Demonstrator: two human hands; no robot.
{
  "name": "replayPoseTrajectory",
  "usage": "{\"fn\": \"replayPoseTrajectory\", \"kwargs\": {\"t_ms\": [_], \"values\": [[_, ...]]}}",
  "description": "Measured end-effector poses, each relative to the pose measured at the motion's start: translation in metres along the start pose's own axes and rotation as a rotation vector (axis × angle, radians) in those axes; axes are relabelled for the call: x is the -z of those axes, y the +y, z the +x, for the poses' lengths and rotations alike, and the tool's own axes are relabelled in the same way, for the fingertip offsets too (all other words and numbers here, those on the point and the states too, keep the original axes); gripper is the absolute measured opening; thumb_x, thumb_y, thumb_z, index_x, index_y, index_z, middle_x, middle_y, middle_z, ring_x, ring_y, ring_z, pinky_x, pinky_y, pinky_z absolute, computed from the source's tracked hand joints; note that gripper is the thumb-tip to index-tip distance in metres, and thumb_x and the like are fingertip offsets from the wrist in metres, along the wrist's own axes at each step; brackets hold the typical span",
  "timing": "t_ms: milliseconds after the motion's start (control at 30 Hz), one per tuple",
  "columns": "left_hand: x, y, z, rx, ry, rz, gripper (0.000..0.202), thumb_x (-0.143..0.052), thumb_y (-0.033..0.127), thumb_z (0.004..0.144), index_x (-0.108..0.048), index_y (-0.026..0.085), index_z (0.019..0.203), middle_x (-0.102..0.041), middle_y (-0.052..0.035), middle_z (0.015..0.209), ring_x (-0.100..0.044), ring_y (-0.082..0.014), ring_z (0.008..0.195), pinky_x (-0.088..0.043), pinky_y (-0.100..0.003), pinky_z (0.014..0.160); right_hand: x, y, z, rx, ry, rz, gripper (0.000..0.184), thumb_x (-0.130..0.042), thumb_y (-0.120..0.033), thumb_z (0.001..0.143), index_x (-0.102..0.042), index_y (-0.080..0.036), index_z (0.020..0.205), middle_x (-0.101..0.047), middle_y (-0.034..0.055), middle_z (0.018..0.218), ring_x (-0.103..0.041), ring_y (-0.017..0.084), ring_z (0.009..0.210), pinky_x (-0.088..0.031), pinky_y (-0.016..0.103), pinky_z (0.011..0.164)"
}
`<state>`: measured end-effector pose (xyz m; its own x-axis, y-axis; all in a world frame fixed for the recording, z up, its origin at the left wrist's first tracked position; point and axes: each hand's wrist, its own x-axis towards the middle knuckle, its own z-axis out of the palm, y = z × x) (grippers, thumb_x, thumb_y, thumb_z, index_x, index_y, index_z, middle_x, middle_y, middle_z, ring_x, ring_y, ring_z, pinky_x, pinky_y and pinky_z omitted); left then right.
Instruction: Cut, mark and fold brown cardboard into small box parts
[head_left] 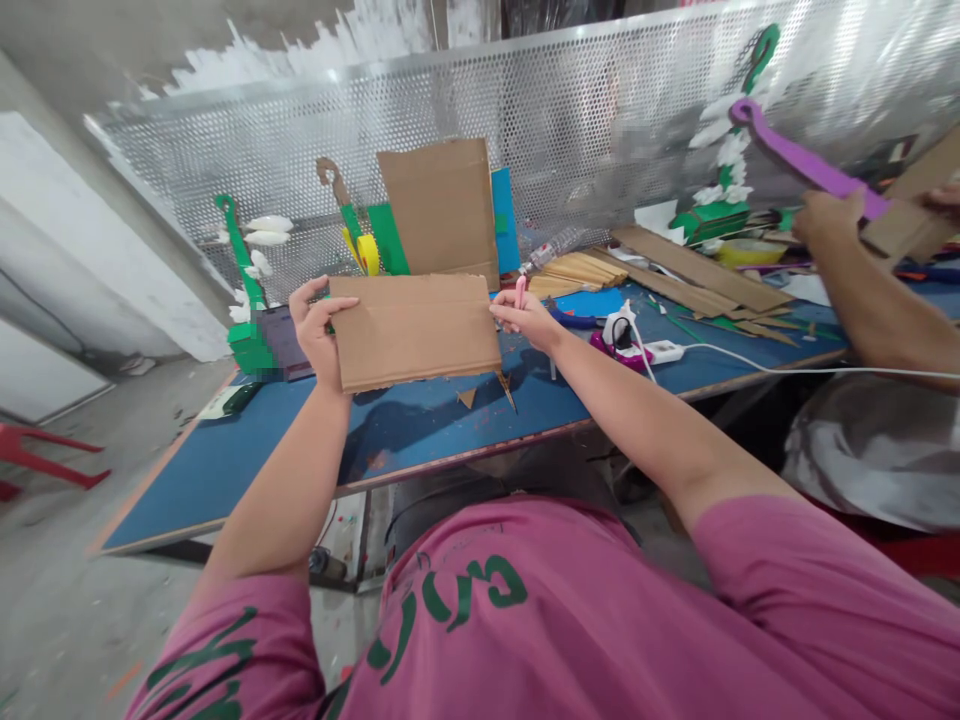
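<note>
A rectangular brown cardboard sheet (416, 335) is held up above the blue table, tilted toward me. My left hand (319, 330) grips its left edge, thumb on the face and the other fingers partly behind. At the right edge is my right hand (529, 322), closed around a slim pink tool (520, 290) that sticks up from the fist; its kind is not clear. The right fingertips are at the sheet's edge, and I cannot tell whether they also pinch it. Below the sheet, a small cardboard scrap (466, 398) lies on the table.
Behind stand a larger cardboard panel (439, 205) and yellow tape (367, 254) against a perforated metal screen (570, 110). A power strip (664, 352) with a white cable and cardboard strips (697, 270) lie right. A co-worker's hand (829, 215) is near a purple hooked piece (810, 160).
</note>
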<state>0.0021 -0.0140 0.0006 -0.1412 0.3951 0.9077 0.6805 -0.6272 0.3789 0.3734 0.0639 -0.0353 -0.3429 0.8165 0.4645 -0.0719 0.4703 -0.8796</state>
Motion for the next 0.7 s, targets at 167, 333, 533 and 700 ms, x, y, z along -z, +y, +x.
{"fn": "replayPoseTrajectory", "kwargs": {"t_ms": [167,333,533,700], "values": [[-0.006,-0.012,0.002,-0.052,0.075,-0.106,0.015,-0.076,0.035,0.100,-0.084,0.025,0.108,-0.060,-0.0094,0.141,-0.058,-0.0322,0.138,-0.046,-0.051,0.120,0.003,0.009,0.004,0.041,-0.013,0.034,0.042,-0.088,-0.057,0.084,-0.065,-0.022,0.081,-0.049,-0.0052,0.059,-0.039,0.010,0.053,-0.038,0.025,0.053],[-0.011,-0.015,0.000,-0.029,-0.012,-0.147,0.029,-0.081,0.036,0.092,-0.082,0.033,0.121,-0.066,-0.0047,0.121,-0.067,-0.0286,0.120,-0.053,-0.044,0.108,0.008,0.020,0.012,0.003,0.061,0.144,0.042,-0.091,-0.053,0.081,-0.063,-0.022,0.081,-0.045,-0.0076,0.056,-0.034,0.009,0.051,-0.038,0.024,0.052],[-0.021,-0.017,-0.006,-0.010,-0.150,-0.200,0.069,-0.076,0.046,0.098,-0.049,0.035,0.161,-0.073,-0.0055,0.116,-0.070,-0.0216,0.093,-0.057,-0.038,0.085,0.013,0.025,0.018,-0.020,0.242,0.197,0.042,-0.093,-0.050,0.075,-0.062,-0.023,0.083,-0.039,-0.0105,0.050,-0.030,0.008,0.046,-0.027,0.024,0.047],[-0.026,-0.024,-0.005,0.031,-0.212,-0.285,0.045,-0.069,0.054,0.105,-0.064,0.032,0.144,-0.071,-0.0056,0.110,-0.073,-0.0236,0.103,-0.061,-0.041,0.093,0.013,0.025,0.019,-0.022,0.259,0.167,0.040,-0.090,-0.051,0.076,-0.062,-0.023,0.083,-0.041,-0.0094,0.051,-0.031,0.009,0.047,-0.022,0.025,0.049]]}}
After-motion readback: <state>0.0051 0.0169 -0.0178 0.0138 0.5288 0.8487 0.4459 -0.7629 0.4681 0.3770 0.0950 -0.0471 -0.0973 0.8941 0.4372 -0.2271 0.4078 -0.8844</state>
